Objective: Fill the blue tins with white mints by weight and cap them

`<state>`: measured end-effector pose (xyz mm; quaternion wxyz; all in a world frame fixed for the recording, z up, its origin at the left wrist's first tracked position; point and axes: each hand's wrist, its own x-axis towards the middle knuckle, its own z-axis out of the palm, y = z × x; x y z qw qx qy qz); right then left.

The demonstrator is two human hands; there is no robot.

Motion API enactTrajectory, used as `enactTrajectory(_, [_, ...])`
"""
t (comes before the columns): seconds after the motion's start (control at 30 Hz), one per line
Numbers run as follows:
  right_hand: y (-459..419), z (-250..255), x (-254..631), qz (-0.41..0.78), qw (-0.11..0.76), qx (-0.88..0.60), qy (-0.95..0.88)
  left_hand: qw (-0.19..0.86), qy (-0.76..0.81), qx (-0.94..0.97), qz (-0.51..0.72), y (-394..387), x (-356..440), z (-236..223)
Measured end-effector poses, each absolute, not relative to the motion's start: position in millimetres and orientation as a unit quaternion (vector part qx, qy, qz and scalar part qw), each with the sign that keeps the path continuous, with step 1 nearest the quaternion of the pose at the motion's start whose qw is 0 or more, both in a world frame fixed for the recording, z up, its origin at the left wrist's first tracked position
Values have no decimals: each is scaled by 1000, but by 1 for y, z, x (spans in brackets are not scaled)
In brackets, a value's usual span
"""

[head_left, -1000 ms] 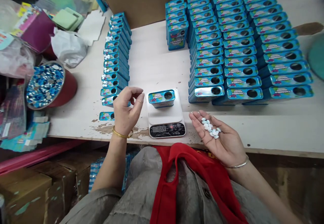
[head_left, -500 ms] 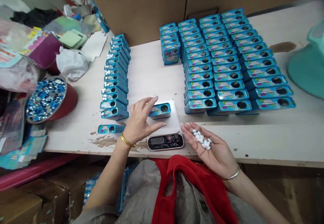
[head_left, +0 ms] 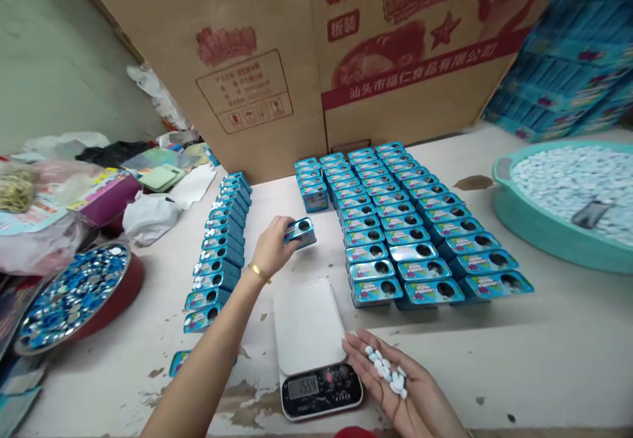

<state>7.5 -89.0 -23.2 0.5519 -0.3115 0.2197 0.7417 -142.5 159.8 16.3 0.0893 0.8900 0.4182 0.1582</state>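
My left hand (head_left: 275, 245) is stretched forward and grips a blue candy tin (head_left: 301, 232) with a round hole in its top, between the tin rows. Small white candies (head_left: 388, 371) lie loose in the upturned palm of my right hand (head_left: 403, 385), whose fingers are extended and flat. Between me and the held tin sits a white kitchen scale (head_left: 310, 326), its platform bare and its display reading what looks like 1554. My right fingertips are close beside the scale's right edge.
Rows of blue tins (head_left: 386, 220) stand right of centre; another column of tins (head_left: 222, 240) stands left. A teal basin (head_left: 524, 227) of white candies is at far right. At left, a red bowl (head_left: 123, 293) holds shiny blue and silver pieces. Cardboard boxes (head_left: 277, 22) back the table.
My left hand has taken the tin off the scale and carried it forward. My right hand still holds the candies. The view has tilted up, showing the boxes and basin.
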Motion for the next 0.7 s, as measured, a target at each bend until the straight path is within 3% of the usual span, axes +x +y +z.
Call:
enactTrajectory(0.17, [-84,-27,21,715,564,-311,272,37,413,905,101,233,-83,-3])
enactTrajectory(0.33, [-80,-21,27,694,567,-338,288,7,432,894,120,237,-65,-10])
enactTrajectory(0.53, [-86,-16,22,694,521,-404,291,33,394,908,136,136,-170,29])
enactTrajectory(0.7, [-93,-14,10,726,491,-409,254,-16,508,841,187,11,-299,46])
